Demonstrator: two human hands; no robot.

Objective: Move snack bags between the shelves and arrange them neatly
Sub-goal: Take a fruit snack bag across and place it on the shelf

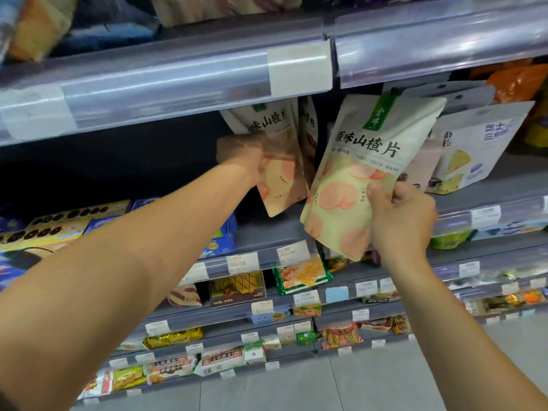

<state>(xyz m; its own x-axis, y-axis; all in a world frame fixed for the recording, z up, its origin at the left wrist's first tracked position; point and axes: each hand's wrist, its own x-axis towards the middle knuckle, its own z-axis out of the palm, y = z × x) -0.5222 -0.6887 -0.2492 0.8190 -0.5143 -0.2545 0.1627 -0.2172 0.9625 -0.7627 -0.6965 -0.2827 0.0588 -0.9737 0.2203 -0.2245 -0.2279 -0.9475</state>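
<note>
At centre right of the frame, the right hand (400, 223) curls round the lower edge of a cream plastic snack pouch with pink discs (353, 170), tilted before the grey metal shelf (261, 232). Farther in, the blurred left hand (241, 155) grips a second matching pouch (284, 176).

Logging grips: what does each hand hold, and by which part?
Right hand grips a cream bag by its lower right edge; left hand holds a matching bag at its left edge.
</note>
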